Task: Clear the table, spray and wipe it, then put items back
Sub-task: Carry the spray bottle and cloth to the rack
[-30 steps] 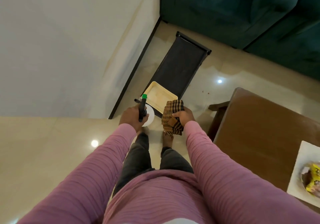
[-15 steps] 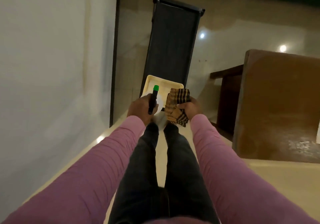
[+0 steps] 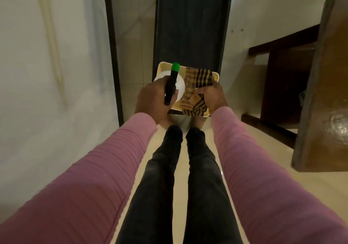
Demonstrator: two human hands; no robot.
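My left hand point(image 3: 150, 100) grips a white spray bottle point(image 3: 178, 84) with a black head and green nozzle, held just over the near left part of a pale yellow tray point(image 3: 215, 75). My right hand point(image 3: 213, 97) holds a bunched brown and black checked cloth point(image 3: 197, 81) over the tray's right side. The tray lies on the near end of a low black bench point(image 3: 192, 23). The brown wooden table point(image 3: 327, 85) stands at the right, and its top is only partly in view.
A white wall point(image 3: 52, 64) with a dark skirting strip runs along the left. My legs in dark trousers point(image 3: 188, 177) stand on the glossy cream floor point(image 3: 254, 21) right before the bench. The table's dark lower frame point(image 3: 278, 85) sits between bench and table.
The view has tipped down and closer to the bench. Both hands have moved forward with bottle and cloth, from in front of the tray to over it.
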